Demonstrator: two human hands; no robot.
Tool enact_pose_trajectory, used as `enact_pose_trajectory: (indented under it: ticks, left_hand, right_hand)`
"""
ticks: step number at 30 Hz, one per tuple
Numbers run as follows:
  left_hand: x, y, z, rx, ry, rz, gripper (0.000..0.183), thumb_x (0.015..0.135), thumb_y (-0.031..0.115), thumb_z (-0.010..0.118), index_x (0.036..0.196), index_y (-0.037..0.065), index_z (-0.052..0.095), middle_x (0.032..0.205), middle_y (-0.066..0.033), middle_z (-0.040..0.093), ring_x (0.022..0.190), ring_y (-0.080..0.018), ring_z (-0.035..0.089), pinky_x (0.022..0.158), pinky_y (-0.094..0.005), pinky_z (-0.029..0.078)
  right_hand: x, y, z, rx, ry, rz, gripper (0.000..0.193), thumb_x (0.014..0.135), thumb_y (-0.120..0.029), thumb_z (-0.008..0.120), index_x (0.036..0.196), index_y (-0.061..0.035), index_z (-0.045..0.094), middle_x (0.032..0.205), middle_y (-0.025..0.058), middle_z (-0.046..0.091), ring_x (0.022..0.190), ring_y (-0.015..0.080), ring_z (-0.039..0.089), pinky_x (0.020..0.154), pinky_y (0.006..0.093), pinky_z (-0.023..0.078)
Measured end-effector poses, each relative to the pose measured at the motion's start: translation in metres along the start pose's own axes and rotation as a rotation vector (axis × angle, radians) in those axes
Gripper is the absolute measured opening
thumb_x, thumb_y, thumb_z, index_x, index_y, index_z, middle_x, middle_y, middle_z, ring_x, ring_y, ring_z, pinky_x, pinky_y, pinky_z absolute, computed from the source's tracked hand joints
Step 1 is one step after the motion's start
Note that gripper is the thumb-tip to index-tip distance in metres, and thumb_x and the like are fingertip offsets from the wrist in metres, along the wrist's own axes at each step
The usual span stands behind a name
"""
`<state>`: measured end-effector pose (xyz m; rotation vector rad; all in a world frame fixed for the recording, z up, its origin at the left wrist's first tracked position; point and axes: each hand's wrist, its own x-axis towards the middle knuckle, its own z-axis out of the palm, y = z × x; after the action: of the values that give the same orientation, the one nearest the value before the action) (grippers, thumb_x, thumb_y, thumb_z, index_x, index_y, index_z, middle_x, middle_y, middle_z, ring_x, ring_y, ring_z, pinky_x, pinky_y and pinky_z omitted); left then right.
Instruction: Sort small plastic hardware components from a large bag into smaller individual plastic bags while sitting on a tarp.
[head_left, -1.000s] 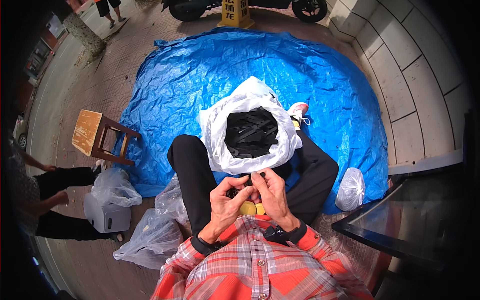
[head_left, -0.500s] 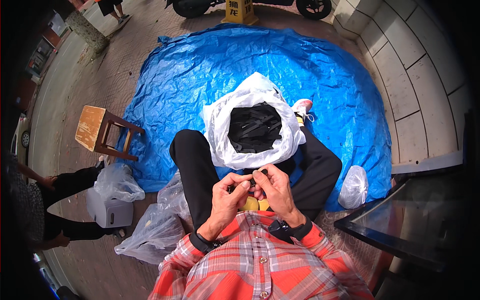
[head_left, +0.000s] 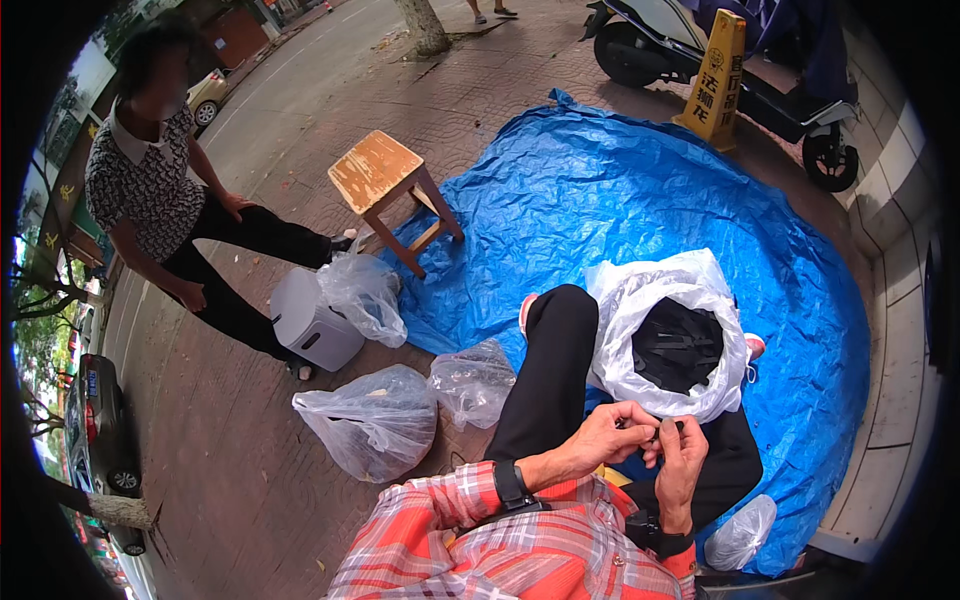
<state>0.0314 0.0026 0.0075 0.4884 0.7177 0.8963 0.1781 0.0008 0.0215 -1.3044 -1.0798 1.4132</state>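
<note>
My left hand (head_left: 612,437) and my right hand (head_left: 682,462) meet just below a white plastic bag (head_left: 615,335), over my crossed legs. Their fingertips pinch a small black piece (head_left: 668,430), mostly covered by the fingers, so its exact kind does not show. The bag stands upright between my legs with its mouth rolled outward. Inside it lies a heap of flat black strips (head_left: 680,345). Something yellow (head_left: 615,476) shows partly behind my left wrist.
A blue tarp (head_left: 640,190) spreads under the bag. Left of it are a wooden stool (head_left: 375,170), a grey bin (head_left: 330,335) and see-through bags (head_left: 375,425). A person (head_left: 160,200) bends forward beyond the bin. A small tied bag (head_left: 742,533) sits at my right; a yellow sign (head_left: 718,80) and scooter (head_left: 640,50) stand behind.
My view has swung left, so the bag and hands sit further right in the picture and the person on the left shows more fully. Both hands still pinch at the small black piece.
</note>
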Motion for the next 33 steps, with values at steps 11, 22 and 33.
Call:
enact_pose_trajectory:
  ticks: [11, 22, 33]
  left_hand:
    - [-0.004, 0.021, 0.000, 0.161, 0.144, 0.060, 0.013, 0.082, 0.005, 0.058, 0.093, -0.002, 0.060, 0.067, -0.0021, 0.055, 0.047, -0.0029, 0.036, 0.042, -0.0176, 0.025]
    - [-0.006, 0.021, 0.006, 0.202, 0.130, 0.004, 0.006, 0.081, 0.001, 0.059, 0.088, 0.000, 0.060, 0.060, 0.0012, 0.050, 0.045, -0.0021, 0.035, 0.041, -0.0179, 0.023]
    - [-0.005, 0.018, 0.010, 0.300, 0.199, 0.071, 0.005, 0.082, 0.001, 0.058, 0.086, -0.001, 0.060, 0.060, 0.0011, 0.052, 0.044, -0.0014, 0.035, 0.040, -0.0175, 0.024]
  right_hand:
    - [0.016, -0.001, 0.010, 0.305, -0.131, 0.128, 0.020, 0.088, -0.021, 0.056, 0.078, -0.0037, 0.053, 0.061, 0.0011, 0.053, 0.050, 0.0050, 0.049, 0.044, 0.0171, 0.038]
    - [0.010, 0.001, 0.000, 0.538, -0.172, 0.252, 0.017, 0.087, -0.019, 0.058, 0.080, -0.0043, 0.054, 0.061, 0.0020, 0.054, 0.050, 0.0081, 0.052, 0.045, 0.0180, 0.038]
    - [0.012, 0.002, 0.001, 0.398, -0.177, 0.160, 0.017, 0.087, -0.016, 0.056, 0.078, -0.0023, 0.054, 0.061, 0.0022, 0.053, 0.051, 0.0072, 0.051, 0.046, 0.0188, 0.039]
